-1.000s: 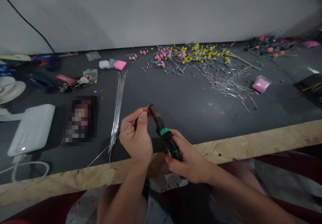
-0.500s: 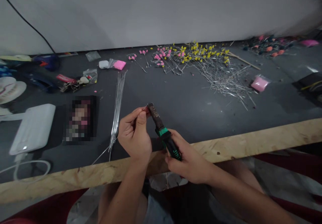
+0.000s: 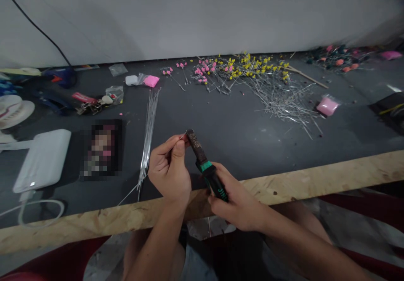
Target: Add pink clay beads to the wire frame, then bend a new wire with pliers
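Note:
My right hand (image 3: 232,197) is closed around the black and green handle of a pair of pliers (image 3: 198,150), whose dark jaws point up and to the left. Between thumb and forefinger, my left hand (image 3: 170,165) pinches a thin wire (image 3: 182,136). Its tip meets the end of the plier jaws; most of the wire is hidden by the fingers. Just left of that hand lies a bundle of straight silvery wires (image 3: 148,131) on the dark tabletop.
Behind are pink-tipped wires (image 3: 205,68), yellow-tipped wires (image 3: 252,66) and a loose wire heap (image 3: 284,100). Pink material in a bag (image 3: 328,105) lies right. A white power bank (image 3: 44,159) and keys (image 3: 90,104) lie left. A wooden edge (image 3: 303,170) runs along the front.
Both hands and the pliers hold almost the same pose. The whole view has shifted very slightly; little else differs.

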Tool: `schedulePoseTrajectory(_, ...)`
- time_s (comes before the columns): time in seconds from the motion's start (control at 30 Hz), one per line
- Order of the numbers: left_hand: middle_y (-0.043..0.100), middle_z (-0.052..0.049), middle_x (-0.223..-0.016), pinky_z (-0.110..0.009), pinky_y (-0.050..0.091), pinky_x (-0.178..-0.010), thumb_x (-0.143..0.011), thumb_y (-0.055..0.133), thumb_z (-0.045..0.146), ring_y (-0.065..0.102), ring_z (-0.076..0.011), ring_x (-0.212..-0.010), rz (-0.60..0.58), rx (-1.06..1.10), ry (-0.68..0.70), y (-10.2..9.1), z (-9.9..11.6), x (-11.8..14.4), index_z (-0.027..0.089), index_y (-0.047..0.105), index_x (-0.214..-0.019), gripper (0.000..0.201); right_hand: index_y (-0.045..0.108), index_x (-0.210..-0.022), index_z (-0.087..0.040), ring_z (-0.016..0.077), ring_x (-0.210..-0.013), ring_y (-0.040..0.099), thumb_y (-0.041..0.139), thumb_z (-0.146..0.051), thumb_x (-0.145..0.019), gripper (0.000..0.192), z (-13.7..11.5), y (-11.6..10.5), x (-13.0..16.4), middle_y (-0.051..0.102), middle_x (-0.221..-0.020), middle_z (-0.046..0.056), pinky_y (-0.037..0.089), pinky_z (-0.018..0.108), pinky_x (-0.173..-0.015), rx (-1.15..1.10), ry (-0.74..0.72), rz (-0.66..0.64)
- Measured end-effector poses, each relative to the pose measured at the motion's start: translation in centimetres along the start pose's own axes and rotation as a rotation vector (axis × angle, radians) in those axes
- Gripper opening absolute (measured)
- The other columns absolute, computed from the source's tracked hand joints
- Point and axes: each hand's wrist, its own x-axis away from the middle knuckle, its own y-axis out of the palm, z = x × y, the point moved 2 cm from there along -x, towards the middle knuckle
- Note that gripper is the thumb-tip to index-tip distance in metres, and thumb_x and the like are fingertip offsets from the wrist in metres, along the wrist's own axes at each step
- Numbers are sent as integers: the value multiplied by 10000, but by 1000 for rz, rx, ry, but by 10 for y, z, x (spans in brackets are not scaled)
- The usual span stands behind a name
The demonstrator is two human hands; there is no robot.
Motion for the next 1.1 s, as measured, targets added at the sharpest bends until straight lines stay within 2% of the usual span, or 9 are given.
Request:
schedulePoseTrajectory(0.2, 704, 22, -805, -266, 579, -725, -747, 688, 214, 672, -105, -734, 4, 48, -16, 0, 0, 1, 196, 653, -827, 89, 456, -933, -184, 106, -702, 427, 450, -20, -672, 308, 2, 3, 0, 449, -866, 5, 400, 241, -646, -22, 22, 24)
schedulePoseTrajectory(0.37, 705, 17, -815, -254, 577, -715, -753, 682, 200, 669, -102, -737, -23, 44, 8, 0, 0, 1, 196, 655, -827, 79, 422, -801, -197, 95, -635, 376, 430, -18, -635, 244, -1, 2, 0, 400, -731, -36, 371, 229, -615, -22, 70, 49)
schedulePoseTrajectory(0.57, 692, -10, -903, -295, 573, -753, -755, 677, 226, 665, -125, -805, -132, 35, -25, -2, -2, -2, 200, 640, -843, 99, 447, -822, -190, 83, -607, 372, 433, -33, -634, 245, -1, -4, 2, 427, -731, -34, 354, 208, -564, -81, 153, 27)
schedulePoseTrajectory(0.73, 686, -12, -942, -304, 568, -780, -757, 671, 207, 659, -136, -862, -204, 42, 8, -2, -4, -4, 215, 639, -845, 94, 438, -791, -186, 76, -601, 369, 438, -41, -638, 210, 4, -6, 4, 434, -731, -28, 344, 195, -533, -144, 182, 7)
schedulePoseTrajectory(0.93, 695, 6, -870, -294, 578, -726, -753, 670, 154, 668, -117, -768, -134, 71, 63, 0, -4, -3, 204, 647, -834, 97, 424, -805, -192, 78, -609, 372, 453, -38, -651, 219, 2, -7, 3, 429, -739, -32, 352, 205, -557, -134, 155, -37)
schedulePoseTrajectory(1.1, 701, 7, -869, -275, 576, -716, -752, 669, 135, 668, -110, -771, -93, 59, 103, 1, -4, -1, 198, 651, -832, 102, 435, -841, -201, 88, -625, 384, 458, -32, -660, 249, 1, -7, 4, 419, -736, -40, 370, 225, -603, -131, 124, -45)
